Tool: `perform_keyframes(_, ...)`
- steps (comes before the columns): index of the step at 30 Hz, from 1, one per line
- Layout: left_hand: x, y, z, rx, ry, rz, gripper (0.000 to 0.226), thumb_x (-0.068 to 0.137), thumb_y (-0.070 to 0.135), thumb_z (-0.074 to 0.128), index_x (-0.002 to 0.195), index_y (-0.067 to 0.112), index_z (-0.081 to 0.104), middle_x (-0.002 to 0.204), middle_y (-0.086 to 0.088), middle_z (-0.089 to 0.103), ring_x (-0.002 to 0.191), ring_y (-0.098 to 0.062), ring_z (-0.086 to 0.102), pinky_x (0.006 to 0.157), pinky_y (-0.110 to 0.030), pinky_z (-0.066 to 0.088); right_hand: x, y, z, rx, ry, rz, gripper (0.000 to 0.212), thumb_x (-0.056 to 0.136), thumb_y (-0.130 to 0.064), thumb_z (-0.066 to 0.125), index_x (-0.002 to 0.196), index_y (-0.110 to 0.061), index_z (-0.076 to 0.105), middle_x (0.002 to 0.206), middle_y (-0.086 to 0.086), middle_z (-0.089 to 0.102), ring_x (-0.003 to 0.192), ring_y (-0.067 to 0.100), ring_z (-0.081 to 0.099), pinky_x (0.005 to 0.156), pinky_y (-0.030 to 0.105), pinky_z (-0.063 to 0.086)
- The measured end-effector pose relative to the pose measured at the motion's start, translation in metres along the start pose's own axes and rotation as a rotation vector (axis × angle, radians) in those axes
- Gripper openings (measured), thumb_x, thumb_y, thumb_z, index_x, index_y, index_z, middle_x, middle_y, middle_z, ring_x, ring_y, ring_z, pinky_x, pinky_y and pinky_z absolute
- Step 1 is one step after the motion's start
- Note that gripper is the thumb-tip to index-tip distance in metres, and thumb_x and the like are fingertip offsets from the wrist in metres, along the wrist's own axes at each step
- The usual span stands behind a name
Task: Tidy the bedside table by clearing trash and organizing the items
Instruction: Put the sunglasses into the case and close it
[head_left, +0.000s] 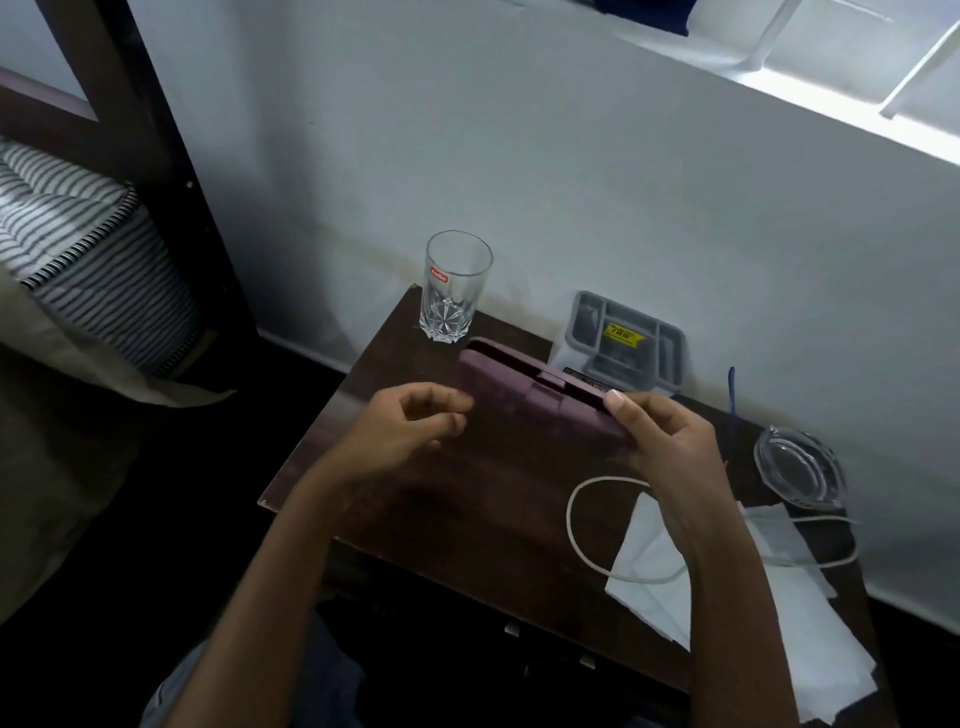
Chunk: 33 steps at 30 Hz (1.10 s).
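**Purple case held over the bedside table**

Your right hand (670, 436) pinches the right end of the flat purple case (524, 395), thumb on top, holding it above the dark wooden bedside table (415, 519). Your left hand (405, 431) curls at the case's left edge; whether it grips is unclear. 1 clear cut-glass tumbler (454, 286) stands at the back corner. A white cable (570, 519) loops over white tissue sheets (810, 639) near a clear glass ashtray (800, 467).

Matt dark wooden bedside table (441, 519), shiny clear cut-glass tumbler (454, 291), purple flat case (519, 400) maybe matt faux leather.
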<state>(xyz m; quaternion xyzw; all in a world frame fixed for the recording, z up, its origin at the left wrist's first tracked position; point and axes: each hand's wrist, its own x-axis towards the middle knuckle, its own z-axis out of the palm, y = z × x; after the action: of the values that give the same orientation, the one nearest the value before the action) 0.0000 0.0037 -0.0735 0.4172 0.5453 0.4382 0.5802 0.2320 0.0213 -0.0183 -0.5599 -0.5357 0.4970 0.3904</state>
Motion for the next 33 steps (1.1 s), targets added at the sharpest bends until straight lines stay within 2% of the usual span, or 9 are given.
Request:
perform_keyframes(4, -0.006, 0.012, -0.011, -0.055, -0.045, -0.114, 0.029, 0.100, 0.019, 0.035, 0.103, 0.019, 0.064, 0.103, 0.001, 0.073, 0.084, -0.016, 0.070, 0.069, -0.022, 0.052, 0.002, -0.003, 0.008, -0.047, -0.044, -0.057, 0.023, 0.066, -0.039, 0.068, 0.084, -0.025, 0.071, 0.089, 0.005, 0.073, 0.090, 0.024, 0.068, 0.087, 0.044, 0.054)
perform_keyframes(8, -0.006, 0.012, -0.012, -0.131, -0.008, -0.111, 0.041, 0.081, 0.054, 0.049, 0.103, 0.023, 0.064, 0.100, 0.000, 0.074, 0.087, -0.019, 0.071, 0.069, -0.028, 0.051, 0.006, -0.004, 0.016, -0.019, -0.075, -0.108, 0.030, 0.063, -0.030, 0.072, 0.089, -0.016, 0.070, 0.092, 0.006, 0.073, 0.091, 0.020, 0.068, 0.083, 0.032, 0.055)
perform_keyframes(10, -0.006, 0.011, -0.011, -0.161, 0.045, -0.093, 0.040, 0.073, 0.052, 0.057, 0.099, 0.021, 0.064, 0.101, -0.002, 0.074, 0.090, -0.019, 0.071, 0.069, -0.027, 0.050, 0.007, -0.003, 0.018, -0.015, -0.094, -0.108, 0.032, 0.061, -0.028, 0.073, 0.090, -0.015, 0.069, 0.095, 0.006, 0.072, 0.091, 0.017, 0.068, 0.082, 0.029, 0.055)
perform_keyframes(14, -0.005, 0.010, -0.013, -0.182, 0.079, -0.116, 0.018, 0.091, 0.029, 0.055, 0.102, 0.017, 0.063, 0.101, -0.004, 0.071, 0.094, -0.017, 0.068, 0.064, -0.020, 0.052, 0.007, 0.000, 0.019, -0.008, -0.118, -0.092, 0.029, 0.063, -0.028, 0.073, 0.088, -0.016, 0.069, 0.093, 0.006, 0.072, 0.091, 0.019, 0.069, 0.081, 0.031, 0.056)
perform_keyframes(20, -0.017, 0.013, -0.026, 0.217, -0.070, 0.020, 0.039, 0.080, 0.018, 0.071, 0.117, 0.024, 0.061, 0.103, 0.007, 0.069, 0.092, -0.005, 0.065, 0.077, -0.019, 0.050, 0.013, 0.006, 0.020, 0.049, 0.161, 0.040, 0.016, 0.088, -0.033, 0.057, 0.080, -0.022, 0.064, 0.085, 0.021, 0.061, 0.083, 0.023, 0.060, 0.079, 0.044, 0.053)
perform_keyframes(23, -0.021, 0.014, -0.025, 0.409, -0.115, 0.042, 0.038, 0.070, 0.018, 0.080, 0.106, 0.018, 0.067, 0.095, 0.002, 0.071, 0.082, -0.005, 0.065, 0.073, -0.018, 0.051, 0.017, 0.013, 0.024, 0.026, 0.178, 0.109, 0.016, 0.089, -0.034, 0.057, 0.081, -0.021, 0.064, 0.086, 0.005, 0.064, 0.086, 0.023, 0.062, 0.077, 0.039, 0.052)
perform_keyframes(28, -0.018, 0.001, -0.033, 0.712, -0.128, -0.092, 0.034, 0.063, 0.025, 0.086, 0.090, 0.014, 0.069, 0.082, 0.000, 0.071, 0.078, -0.017, 0.067, 0.075, -0.032, 0.055, 0.025, 0.041, 0.045, -0.169, 0.134, 0.187, 0.037, 0.091, -0.035, 0.055, 0.077, 0.000, 0.057, 0.070, 0.010, 0.043, 0.066, 0.021, 0.041, 0.062, 0.032, 0.033)
perform_keyframes(31, -0.017, -0.006, -0.037, 0.801, -0.130, -0.161, 0.023, 0.065, 0.021, 0.084, 0.062, 0.021, 0.061, 0.059, 0.011, 0.062, 0.056, -0.001, 0.056, 0.055, -0.015, 0.043, 0.028, 0.053, 0.056, -0.282, 0.083, 0.183, 0.040, 0.093, -0.034, 0.052, 0.061, -0.014, 0.038, 0.058, 0.002, 0.028, 0.056, 0.016, 0.030, 0.057, 0.030, 0.026)
perform_keyframes(33, -0.017, -0.008, -0.036, 0.793, -0.121, -0.207, 0.027, 0.065, 0.019, 0.084, 0.065, 0.025, 0.058, 0.068, 0.010, 0.065, 0.060, 0.000, 0.055, 0.060, -0.016, 0.045, 0.030, 0.059, 0.060, -0.337, 0.075, 0.188, 0.042, 0.092, -0.036, 0.051, 0.059, -0.017, 0.034, 0.058, 0.002, 0.030, 0.059, 0.019, 0.034, 0.060, 0.033, 0.032)
